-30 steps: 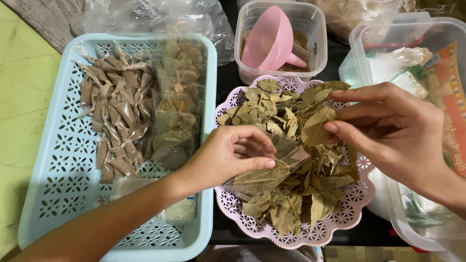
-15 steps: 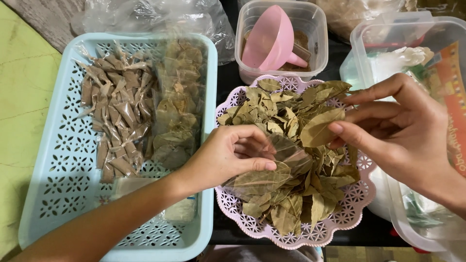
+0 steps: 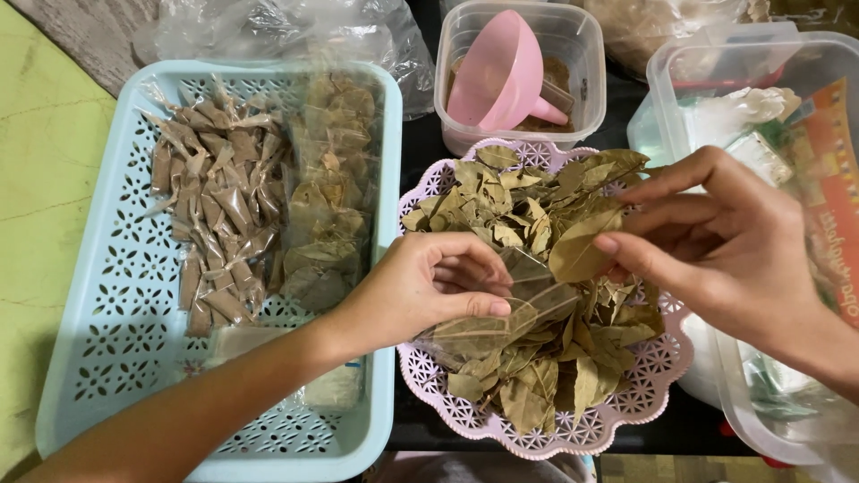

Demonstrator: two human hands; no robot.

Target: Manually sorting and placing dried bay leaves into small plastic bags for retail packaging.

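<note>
Blue tray point(image 3: 98, 295) on the left, holding small twisted packets point(image 3: 210, 224) and flat bagged leaves point(image 3: 324, 206). Clear tub point(image 3: 832, 179) far right. Pink basket point(image 3: 658, 376) between them, heaped with dried leaves point(image 3: 528, 394). Square box point(image 3: 586, 54) behind it, pink funnel point(image 3: 497, 76) inside. Left hand point(image 3: 420, 291) over the basket, fingers pinching a clear bag point(image 3: 523, 304) partly filled with leaves. Right hand point(image 3: 738, 246), fingers pressed on a single leaf point(image 3: 582, 250) just beside the bag's mouth.

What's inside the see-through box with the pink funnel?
In the clear box the pink funnel lies on brown powder. The funnel covers most of the powder, so its depth can't be seen.
</note>
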